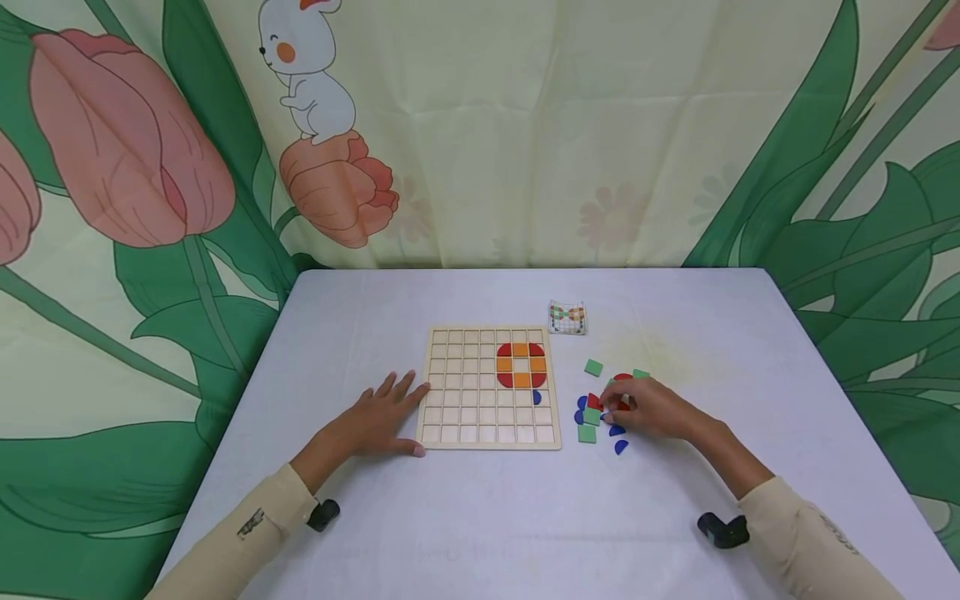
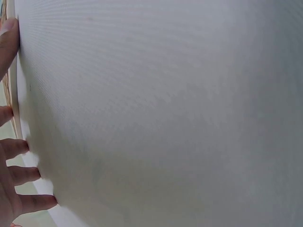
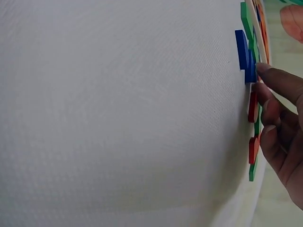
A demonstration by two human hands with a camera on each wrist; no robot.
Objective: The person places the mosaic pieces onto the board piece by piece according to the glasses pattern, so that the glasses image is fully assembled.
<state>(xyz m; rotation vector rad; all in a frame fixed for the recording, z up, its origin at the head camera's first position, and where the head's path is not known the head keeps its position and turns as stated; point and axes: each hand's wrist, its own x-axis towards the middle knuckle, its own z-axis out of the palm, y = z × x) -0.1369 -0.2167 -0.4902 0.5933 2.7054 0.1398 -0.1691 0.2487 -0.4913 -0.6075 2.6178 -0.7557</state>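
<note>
A wooden grid board (image 1: 450, 404) lies flat on the table. Red quarter-round pieces (image 1: 504, 380) and orange squares (image 1: 521, 380) form a ring in its upper right part, with a blue half-round piece (image 1: 537, 397) below. My left hand (image 1: 382, 419) spreads its fingers along the board's left edge, thumb at the lower corner. Right of the board, my right hand (image 1: 651, 408) reaches into a loose pile of pieces, thumb and index finger apart. Around its fingertips lie green squares (image 1: 587, 433), blue half-rounds (image 1: 621, 447) and red pieces (image 1: 595, 402), some partly hidden by the hand.
A small pattern card (image 1: 567, 318) with a coloured design lies beyond the board's upper right corner. Another green square (image 1: 593, 367) sits between card and pile. Everything is on a white-covered table (image 1: 480, 517), with a printed curtain (image 1: 487, 167) behind it.
</note>
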